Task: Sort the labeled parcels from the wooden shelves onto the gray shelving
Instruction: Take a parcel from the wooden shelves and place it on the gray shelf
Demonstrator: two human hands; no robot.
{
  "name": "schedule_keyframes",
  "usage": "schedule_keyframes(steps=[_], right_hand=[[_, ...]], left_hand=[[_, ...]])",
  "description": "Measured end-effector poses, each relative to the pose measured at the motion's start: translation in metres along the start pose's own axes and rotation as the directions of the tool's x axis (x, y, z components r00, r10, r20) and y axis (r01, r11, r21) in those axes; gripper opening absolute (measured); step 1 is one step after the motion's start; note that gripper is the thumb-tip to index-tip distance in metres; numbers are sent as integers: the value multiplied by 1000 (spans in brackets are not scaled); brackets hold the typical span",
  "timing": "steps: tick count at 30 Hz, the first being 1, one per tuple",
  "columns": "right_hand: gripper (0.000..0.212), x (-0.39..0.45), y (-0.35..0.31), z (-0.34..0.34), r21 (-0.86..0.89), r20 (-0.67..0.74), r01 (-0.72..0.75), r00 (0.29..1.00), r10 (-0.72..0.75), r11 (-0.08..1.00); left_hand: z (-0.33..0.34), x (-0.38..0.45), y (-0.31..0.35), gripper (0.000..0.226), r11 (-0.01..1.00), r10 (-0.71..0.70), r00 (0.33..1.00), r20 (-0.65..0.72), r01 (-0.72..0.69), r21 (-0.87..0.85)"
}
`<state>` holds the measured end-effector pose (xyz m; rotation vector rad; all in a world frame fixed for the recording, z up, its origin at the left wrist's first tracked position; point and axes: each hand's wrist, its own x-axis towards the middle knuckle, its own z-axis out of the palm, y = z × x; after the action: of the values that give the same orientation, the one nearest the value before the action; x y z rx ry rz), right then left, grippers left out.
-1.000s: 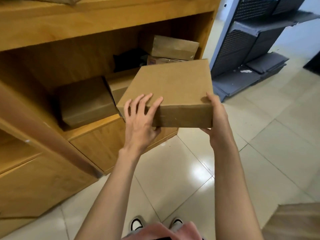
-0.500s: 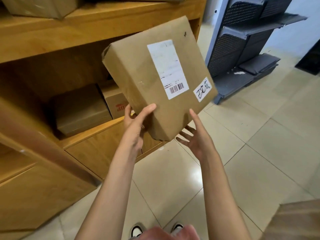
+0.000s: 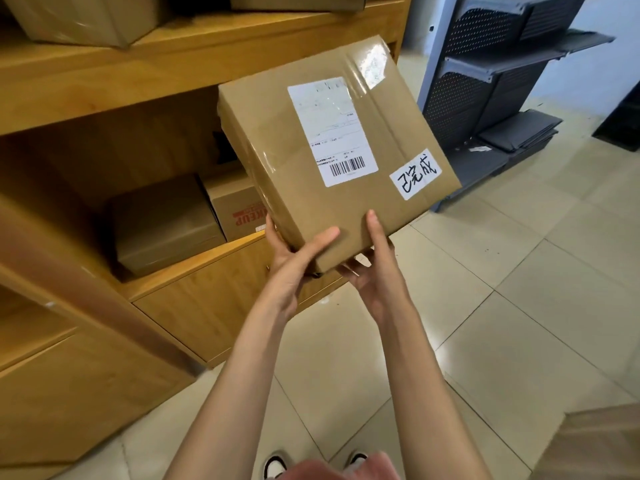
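A flat brown cardboard parcel [image 3: 294,174] is held up in front of the wooden shelves [image 3: 104,84], tilted with its labelled face toward me. It bears a white barcode label and a small white sticker with handwritten characters. My left hand [image 3: 294,261] grips the parcel's lower corner, thumb on the front face. My right hand [image 3: 377,268] holds the same lower edge from the right, thumb on the front, fingers behind. The gray shelving [image 3: 498,74] stands at the upper right.
Two brown boxes [image 3: 162,220] sit in the lower wooden compartment, one with red print [image 3: 239,209]. More boxes [image 3: 79,19] rest on the shelf above. Pale tiled floor [image 3: 485,306] spreads between the shelves. A wooden surface corner [image 3: 595,445] shows at bottom right.
The parcel came out of the shelf and was flipped from plain side up to labelled face toward me. Both hands shifted to its lower corner, and it now sits steadier and closer.
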<state>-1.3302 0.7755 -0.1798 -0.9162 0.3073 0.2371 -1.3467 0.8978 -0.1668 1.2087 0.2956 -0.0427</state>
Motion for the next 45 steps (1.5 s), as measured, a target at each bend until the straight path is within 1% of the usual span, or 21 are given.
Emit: schedule_keyframes(steps=[1, 3, 5, 7, 9, 10, 11, 12, 14, 15, 19, 23, 27, 33, 35, 38, 42, 45], right_hand=[[70, 0, 2, 1, -4, 15, 0, 1000, 1, 1000], [80, 1, 0, -2, -40, 3, -5, 1000, 5, 999], [93, 2, -9, -11, -36, -87, 37, 995, -40, 999], [103, 3, -23, -29, -12, -210, 130, 969, -130, 991], [107, -2, -39, -50, -73, -275, 198, 938, -211, 977], [104, -6, -46, -59, -128, -270, 202, 935, -230, 971], [96, -9, -52, -67, -189, -241, 192, 942, -235, 963], [80, -11, -57, -74, -232, -195, 180, 954, -227, 956], [44, -13, -65, -84, -248, -113, 178, 971, -211, 952], [38, -13, -69, -87, -259, -96, 194, 970, -225, 946], [50, -14, -90, -106, -283, -123, 275, 940, -319, 919], [47, -19, -116, -136, -295, -178, 320, 907, -381, 900], [44, -25, -141, -175, -315, -235, 366, 864, -445, 876], [49, -19, -181, -220, -316, -321, 398, 809, -492, 861], [53, -10, -194, -233, -304, -354, 416, 786, -507, 857], [50, 11, -215, -254, -304, -393, 426, 759, -519, 852], [45, 52, -254, -286, -314, -418, 434, 735, -533, 844], [48, 90, -300, -307, -336, -426, 428, 726, -541, 839]], left_hand=[[1, 0, -2, 114, 1000, 18, 1000, -7, -18, -2], [-2, 3, -2, 109, 999, 47, 998, -29, -47, -18], [-12, 7, 1, 117, 999, 54, 998, -35, -54, -8], [-24, 12, 7, 119, 998, 45, 999, -29, -43, 39], [-31, 16, 13, 118, 996, 41, 999, 2, -41, 84], [-33, 17, 15, 119, 994, 40, 999, 21, -42, 102], [-32, 19, 17, 119, 992, 43, 998, 36, -47, 116], [-29, 20, 19, 116, 991, 49, 998, 50, -55, 124], [-18, 23, 20, 108, 987, 61, 996, 68, -71, 142], [-10, 25, 21, 107, 985, 70, 995, 71, -81, 156], [26, 37, 15, 100, 977, 112, 991, 70, -122, 174], [69, 47, -3, 94, 978, 140, 985, 103, -154, 142], [120, 55, -24, 97, 983, 143, 978, 151, -158, 93], [188, 78, -42, 98, 989, 114, 968, 223, -132, 68], [211, 92, -46, 95, 989, 113, 961, 251, -134, 69], [248, 119, -51, 92, 989, 106, 952, 286, -132, 71], [305, 169, -62, 72, 990, 111, 943, 313, -134, 54], [358, 212, -65, 73, 991, 109, 931, 347, -128, 32]])
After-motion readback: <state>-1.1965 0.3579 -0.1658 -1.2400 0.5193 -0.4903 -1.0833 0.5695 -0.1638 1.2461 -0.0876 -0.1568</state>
